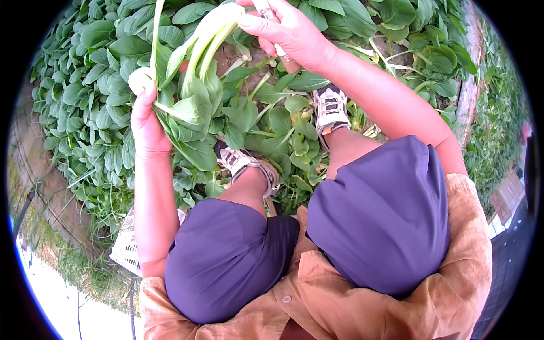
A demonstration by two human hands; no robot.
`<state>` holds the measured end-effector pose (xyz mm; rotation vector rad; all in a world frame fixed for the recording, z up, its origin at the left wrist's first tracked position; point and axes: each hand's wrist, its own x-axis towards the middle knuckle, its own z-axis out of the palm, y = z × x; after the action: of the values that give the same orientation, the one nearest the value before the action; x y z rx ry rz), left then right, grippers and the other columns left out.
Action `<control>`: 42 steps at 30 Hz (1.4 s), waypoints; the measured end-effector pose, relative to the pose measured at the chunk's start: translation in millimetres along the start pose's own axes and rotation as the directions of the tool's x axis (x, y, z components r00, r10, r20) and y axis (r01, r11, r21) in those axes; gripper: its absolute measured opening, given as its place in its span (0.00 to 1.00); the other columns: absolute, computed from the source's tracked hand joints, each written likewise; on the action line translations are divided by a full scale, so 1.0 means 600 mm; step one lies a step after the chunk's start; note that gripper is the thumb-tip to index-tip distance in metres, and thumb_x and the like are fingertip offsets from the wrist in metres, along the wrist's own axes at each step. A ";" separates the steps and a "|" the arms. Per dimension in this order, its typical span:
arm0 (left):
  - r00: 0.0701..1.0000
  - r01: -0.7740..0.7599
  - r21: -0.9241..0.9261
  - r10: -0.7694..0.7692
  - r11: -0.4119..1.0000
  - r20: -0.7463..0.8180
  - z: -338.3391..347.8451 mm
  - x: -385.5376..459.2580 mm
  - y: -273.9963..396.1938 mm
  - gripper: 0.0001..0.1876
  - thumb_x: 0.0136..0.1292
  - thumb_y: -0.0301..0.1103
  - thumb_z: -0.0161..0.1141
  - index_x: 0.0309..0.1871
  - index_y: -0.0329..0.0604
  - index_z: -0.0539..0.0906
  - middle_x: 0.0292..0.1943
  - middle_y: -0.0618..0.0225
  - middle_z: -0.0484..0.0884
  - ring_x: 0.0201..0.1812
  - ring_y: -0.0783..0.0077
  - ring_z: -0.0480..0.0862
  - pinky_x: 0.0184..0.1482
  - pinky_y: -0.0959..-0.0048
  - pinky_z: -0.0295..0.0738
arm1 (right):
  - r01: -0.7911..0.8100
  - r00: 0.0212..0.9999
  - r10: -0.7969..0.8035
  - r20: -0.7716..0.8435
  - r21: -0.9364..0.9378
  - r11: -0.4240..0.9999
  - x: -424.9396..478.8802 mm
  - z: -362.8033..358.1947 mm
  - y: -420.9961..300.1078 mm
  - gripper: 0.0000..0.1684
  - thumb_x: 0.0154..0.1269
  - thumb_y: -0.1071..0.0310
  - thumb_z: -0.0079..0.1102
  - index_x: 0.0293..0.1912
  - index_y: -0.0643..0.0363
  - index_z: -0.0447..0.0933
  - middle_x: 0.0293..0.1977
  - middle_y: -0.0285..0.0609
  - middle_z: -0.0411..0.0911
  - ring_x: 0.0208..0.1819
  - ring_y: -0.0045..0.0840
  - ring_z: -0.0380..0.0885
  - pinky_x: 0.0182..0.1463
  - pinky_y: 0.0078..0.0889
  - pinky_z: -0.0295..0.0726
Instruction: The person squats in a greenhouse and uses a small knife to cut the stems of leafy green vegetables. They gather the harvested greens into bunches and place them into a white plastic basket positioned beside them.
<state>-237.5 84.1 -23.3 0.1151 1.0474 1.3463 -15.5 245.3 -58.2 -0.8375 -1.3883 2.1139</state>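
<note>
My left hand (148, 123) holds leafy green pak choi, with its thumb over a pale, rounded stalk base (141, 80). A pak choi head (199, 55) with thick pale stalks slants up and right above this hand, its leaves hanging down. My right hand (293, 36) is at the top, its thumb against that head's white base end. A slim, pale-banded handle (264, 9) crosses the right palm between the curled fingers. The far end of the handle is cut off by the picture's edge, so the kind of tool cannot be told.
Dense pak choi (97, 72) grows on the left, with more plants (437, 55) at the upper right. Loose leaves (276, 123) lie between my two shoes (331, 106). A white plastic crate (125, 250) stands at the lower left. A bed edge (469, 72) runs along the right.
</note>
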 end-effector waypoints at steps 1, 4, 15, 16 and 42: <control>0.996 0.067 -0.086 -0.062 0.994 0.059 0.006 0.001 0.001 0.33 0.67 0.45 0.56 0.68 0.29 0.68 0.65 0.49 0.74 0.63 0.55 0.76 0.68 0.57 0.68 | -0.019 0.992 0.002 0.128 0.133 0.991 0.019 0.001 -0.007 0.14 0.73 0.58 0.54 0.48 0.58 0.73 0.30 0.35 0.76 0.19 0.13 0.69 0.19 0.17 0.68; 0.985 0.169 -0.120 -0.163 0.978 0.061 0.026 0.001 -0.019 0.33 0.67 0.46 0.56 0.69 0.29 0.67 0.63 0.47 0.75 0.62 0.54 0.77 0.66 0.56 0.71 | -0.275 0.949 0.236 0.208 0.181 0.944 0.013 -0.013 -0.033 0.14 0.71 0.60 0.59 0.48 0.59 0.75 0.22 0.31 0.74 0.16 0.11 0.68 0.18 0.14 0.65; 0.957 -0.039 0.987 -0.280 0.158 0.082 0.073 -0.079 -0.038 0.37 0.61 0.30 0.64 0.74 0.41 0.64 0.54 0.54 0.81 0.51 0.70 0.79 0.56 0.71 0.73 | -0.188 0.857 0.469 0.212 -0.720 0.668 -0.077 -0.056 -0.054 0.26 0.57 0.56 0.72 0.47 0.62 0.74 0.28 0.33 0.73 0.32 0.17 0.69 0.38 0.25 0.72; 0.975 -0.113 0.988 -0.178 0.107 0.131 0.077 -0.079 -0.032 0.37 0.61 0.30 0.64 0.74 0.42 0.64 0.57 0.53 0.80 0.54 0.69 0.79 0.58 0.71 0.73 | -0.159 0.879 0.437 0.189 -0.749 0.643 -0.082 -0.056 -0.059 0.26 0.57 0.56 0.73 0.47 0.62 0.74 0.29 0.33 0.73 0.33 0.17 0.70 0.39 0.25 0.72; 0.893 -0.391 0.877 -0.344 -0.279 0.289 0.082 -0.014 -0.146 0.26 0.44 0.24 0.66 0.52 0.38 0.78 0.61 0.56 0.75 0.44 0.53 0.85 0.47 0.60 0.80 | 0.157 0.937 0.271 0.221 -0.959 0.237 -0.044 -0.024 0.157 0.12 0.72 0.63 0.49 0.47 0.60 0.71 0.42 0.51 0.79 0.43 0.50 0.80 0.46 0.52 0.81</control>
<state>-139.6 75.5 -44.9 1.7547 1.4539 -0.0952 8.1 201.4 -143.5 -0.9051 -3.0512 1.1641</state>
